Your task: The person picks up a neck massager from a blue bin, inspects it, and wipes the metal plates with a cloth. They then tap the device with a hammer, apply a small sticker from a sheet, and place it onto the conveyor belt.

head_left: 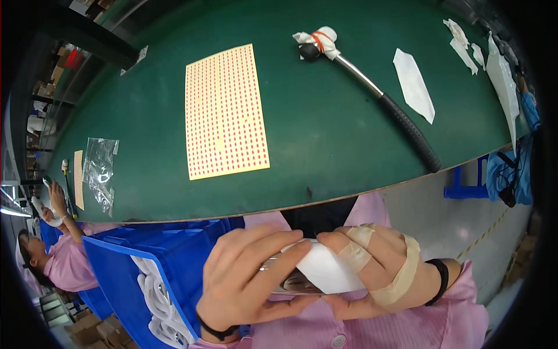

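Note:
Close to my chest, both hands grip a white piece with a mirror-like metal part (331, 269); its exact kind cannot be made out. My left hand (244, 276) wraps its left side, with the fingers over the top and the thumb below. On the other side my right hand (381, 264), with strips of tan tape on it, closes around the white surface. My fingers hide much of the piece. Beyond them, on the green table (314, 134), lie a yellow sheet of small red dots (226, 113) and a black-handled mallet (372, 87) with cloth tied on its head.
A blue bin (125, 247) at my left holds several white and shiny pieces (157, 302). Clear plastic (100, 171), a white paper strip (414, 84) and white scraps (462, 43) lie on the table. At far left, another person (64, 259) holds a white piece. A blue stool (465, 185) stands right.

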`<state>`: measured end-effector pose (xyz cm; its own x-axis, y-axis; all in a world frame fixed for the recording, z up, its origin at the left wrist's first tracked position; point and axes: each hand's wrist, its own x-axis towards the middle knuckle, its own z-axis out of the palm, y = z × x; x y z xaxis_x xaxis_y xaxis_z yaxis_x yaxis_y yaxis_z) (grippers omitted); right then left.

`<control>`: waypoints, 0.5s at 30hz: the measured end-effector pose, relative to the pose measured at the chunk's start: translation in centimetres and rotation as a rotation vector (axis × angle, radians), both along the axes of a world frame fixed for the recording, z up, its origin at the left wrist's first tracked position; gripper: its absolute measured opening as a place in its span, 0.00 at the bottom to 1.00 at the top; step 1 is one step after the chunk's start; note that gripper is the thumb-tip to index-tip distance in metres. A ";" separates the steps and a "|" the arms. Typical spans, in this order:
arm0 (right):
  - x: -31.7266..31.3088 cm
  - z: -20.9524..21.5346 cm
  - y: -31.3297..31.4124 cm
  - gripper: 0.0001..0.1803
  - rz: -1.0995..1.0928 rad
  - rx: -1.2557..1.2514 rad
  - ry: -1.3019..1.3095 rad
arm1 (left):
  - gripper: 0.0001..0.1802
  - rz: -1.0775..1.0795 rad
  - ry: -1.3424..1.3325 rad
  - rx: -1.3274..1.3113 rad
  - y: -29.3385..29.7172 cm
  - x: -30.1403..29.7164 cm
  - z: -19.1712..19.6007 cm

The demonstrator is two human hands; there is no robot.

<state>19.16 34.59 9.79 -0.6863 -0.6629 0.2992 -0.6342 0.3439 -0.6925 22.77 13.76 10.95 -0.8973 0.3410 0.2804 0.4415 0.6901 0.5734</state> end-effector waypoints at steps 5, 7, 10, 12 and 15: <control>0.3 0.1 -0.1 0.31 0.038 0.009 0.017 | 0.30 -0.112 -0.076 -0.002 -0.1 -0.3 0.3; 0.5 0.1 -0.2 0.31 0.050 0.015 0.006 | 0.31 -0.133 -0.100 0.022 -0.3 0.2 0.0; 0.9 0.2 -0.3 0.37 0.097 -0.015 -0.017 | 0.30 -0.133 -0.075 0.043 -0.5 0.7 -0.1; 1.0 0.4 -0.6 0.37 0.113 -0.043 -0.027 | 0.30 -0.130 -0.072 0.048 -0.6 1.0 -0.2; 1.0 0.3 -0.5 0.38 0.107 -0.045 -0.038 | 0.30 -0.134 -0.066 0.058 -0.5 1.0 -0.5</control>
<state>20.16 34.06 10.04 -0.6235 -0.7199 0.3051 -0.6386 0.2437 -0.7299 23.77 13.21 10.45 -0.8617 0.4441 0.2456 0.4879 0.5920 0.6415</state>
